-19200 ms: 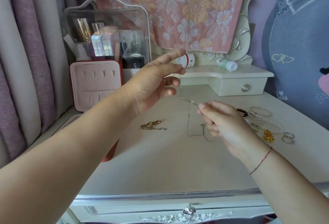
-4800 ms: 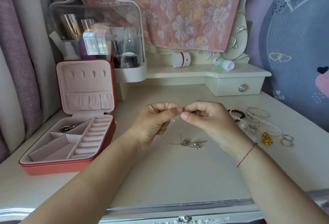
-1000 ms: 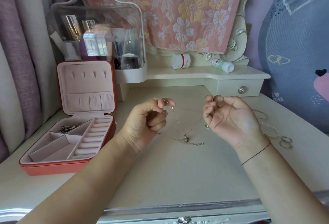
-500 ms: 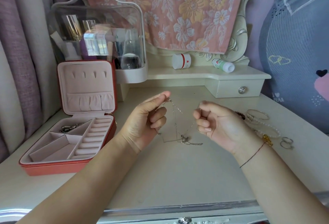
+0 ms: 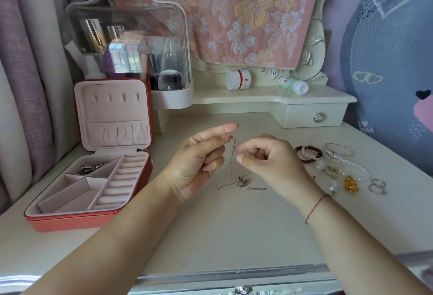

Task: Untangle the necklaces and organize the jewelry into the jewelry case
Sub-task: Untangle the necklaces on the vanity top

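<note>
A thin silver necklace (image 5: 239,181) hangs from my left hand (image 5: 199,161), which pinches its clasp end between thumb and forefinger; the pendant and lower chain lie on the dressing table. My right hand (image 5: 267,158) is close beside the chain with fingers curled and thumb near forefinger; whether it grips the chain I cannot tell. The red jewelry case (image 5: 35,218) stands open at the left, with a silver piece (image 5: 90,168) in its back compartment. Loose jewelry lies at the right: a dark bead bracelet (image 5: 309,153), a pearl strand (image 5: 346,165), a gold charm (image 5: 350,184), two rings (image 5: 377,186).
A clear cosmetics box (image 5: 126,44) stands behind the case. A white jar (image 5: 237,79) and a toppled bottle (image 5: 294,85) sit on the raised shelf above a small drawer (image 5: 311,117). A floral cloth hangs behind. The table's front edge (image 5: 234,273) is near me.
My hands have come closer together. The right hand turned from palm-up to knuckles-up and moved left toward the chain. The left hand still holds the clasp end.
</note>
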The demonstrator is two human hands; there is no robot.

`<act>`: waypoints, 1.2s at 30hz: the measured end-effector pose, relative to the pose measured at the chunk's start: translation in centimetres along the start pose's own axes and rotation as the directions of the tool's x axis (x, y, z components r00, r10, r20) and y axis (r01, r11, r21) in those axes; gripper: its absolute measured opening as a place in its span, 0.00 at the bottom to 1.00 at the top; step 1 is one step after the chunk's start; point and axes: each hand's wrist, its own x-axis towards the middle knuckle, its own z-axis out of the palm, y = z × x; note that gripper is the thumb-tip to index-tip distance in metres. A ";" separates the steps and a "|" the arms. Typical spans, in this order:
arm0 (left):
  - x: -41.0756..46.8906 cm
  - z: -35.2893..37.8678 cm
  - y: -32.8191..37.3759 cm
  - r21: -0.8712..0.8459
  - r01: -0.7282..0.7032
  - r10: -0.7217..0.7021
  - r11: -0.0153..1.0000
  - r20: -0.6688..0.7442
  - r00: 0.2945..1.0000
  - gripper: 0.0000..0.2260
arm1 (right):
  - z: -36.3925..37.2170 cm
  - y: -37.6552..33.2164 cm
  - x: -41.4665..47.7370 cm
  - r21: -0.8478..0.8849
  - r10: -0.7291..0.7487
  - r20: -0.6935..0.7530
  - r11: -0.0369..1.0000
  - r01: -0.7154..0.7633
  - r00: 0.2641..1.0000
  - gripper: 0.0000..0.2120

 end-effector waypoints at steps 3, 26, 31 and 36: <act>0.0 0.0 0.1 0.010 -0.001 0.001 1.000 0.009 1.000 0.11 | 0.1 0.0 0.0 -0.077 -0.047 -0.084 0.996 0.041 0.995 0.03; 0.5 -0.1 -0.5 0.211 0.077 -0.037 0.974 -0.188 0.981 0.15 | -2.9 -0.6 1.1 0.920 0.051 0.210 0.326 -0.215 0.976 0.30; 0.7 -0.1 -0.8 0.253 0.084 -0.027 0.964 -0.220 0.975 0.16 | -2.9 -1.0 0.8 0.873 0.100 0.154 0.453 -0.183 0.983 0.24; 0.9 -0.7 -0.6 0.245 0.062 0.011 0.968 -0.285 0.958 0.15 | -3.0 -1.1 0.6 0.816 0.031 0.188 0.551 -0.174 0.982 0.25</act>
